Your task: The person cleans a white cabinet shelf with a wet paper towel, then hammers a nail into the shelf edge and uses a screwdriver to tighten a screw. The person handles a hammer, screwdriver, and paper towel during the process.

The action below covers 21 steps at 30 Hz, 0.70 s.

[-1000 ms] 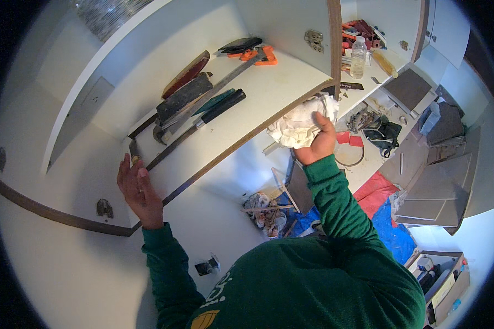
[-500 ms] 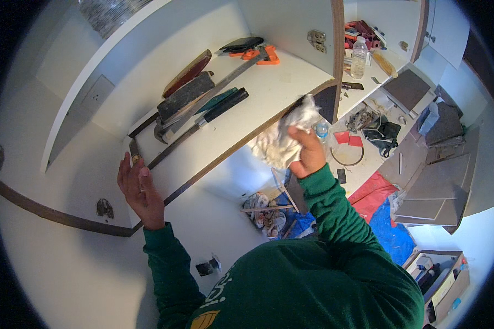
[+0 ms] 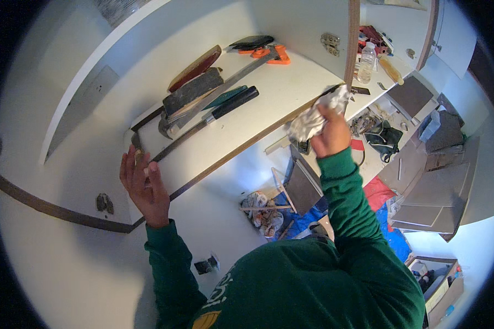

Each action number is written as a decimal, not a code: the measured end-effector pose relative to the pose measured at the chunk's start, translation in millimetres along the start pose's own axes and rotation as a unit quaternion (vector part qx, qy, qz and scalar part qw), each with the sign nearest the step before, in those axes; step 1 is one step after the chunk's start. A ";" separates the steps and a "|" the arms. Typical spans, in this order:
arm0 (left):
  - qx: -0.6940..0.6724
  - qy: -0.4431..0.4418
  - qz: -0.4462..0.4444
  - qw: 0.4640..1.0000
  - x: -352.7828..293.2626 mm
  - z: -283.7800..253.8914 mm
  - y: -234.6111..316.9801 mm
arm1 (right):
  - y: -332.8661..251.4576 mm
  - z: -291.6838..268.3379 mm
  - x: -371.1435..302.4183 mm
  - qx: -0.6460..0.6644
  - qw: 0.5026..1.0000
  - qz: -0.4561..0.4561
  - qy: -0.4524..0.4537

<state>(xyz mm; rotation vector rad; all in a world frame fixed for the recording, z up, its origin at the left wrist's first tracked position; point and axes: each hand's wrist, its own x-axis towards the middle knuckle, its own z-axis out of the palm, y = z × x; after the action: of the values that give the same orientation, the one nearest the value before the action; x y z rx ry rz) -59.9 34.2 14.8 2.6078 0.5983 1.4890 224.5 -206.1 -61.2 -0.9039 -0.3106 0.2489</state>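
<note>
Cloth (image 3: 319, 113) fills your right grip (image 3: 333, 134) at the front edge of the shelf (image 3: 282, 82); your left grip (image 3: 146, 190) curls loosely at the shelf's left end, whether around anything cannot be told; your work with the cloth looks under way, tools like the hammer (image 3: 164, 127) lie on the shelf, and how much is finished or left doesn't show

The left hand (image 3: 151, 193) points its loosely bent fingers (image 3: 126, 173) upward, its forearm (image 3: 170, 257) below them, while the right hand (image 3: 335, 135), well to the right of those fingers, curls in a grip, thumb (image 3: 326, 113) extended.
</note>
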 end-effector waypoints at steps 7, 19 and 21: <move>0.041 0.001 0.003 0.999 -0.6 -6.8 5.8 | 28.7 44.3 -72.0 -0.437 0.891 -0.108 -0.051; 0.035 -0.001 0.031 0.999 3.8 -5.2 1.1 | 69.7 122.8 -140.9 -0.046 0.976 0.086 -0.195; -0.032 0.010 -0.004 0.999 2.0 -4.7 1.7 | 67.5 125.3 -140.7 0.102 0.953 0.225 -0.177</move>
<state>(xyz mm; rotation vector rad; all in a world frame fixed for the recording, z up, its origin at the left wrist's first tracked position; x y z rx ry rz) -62.4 32.7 19.3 2.5426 0.5522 1.5077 42.8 -122.5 -65.0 -0.7137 -0.3988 0.8577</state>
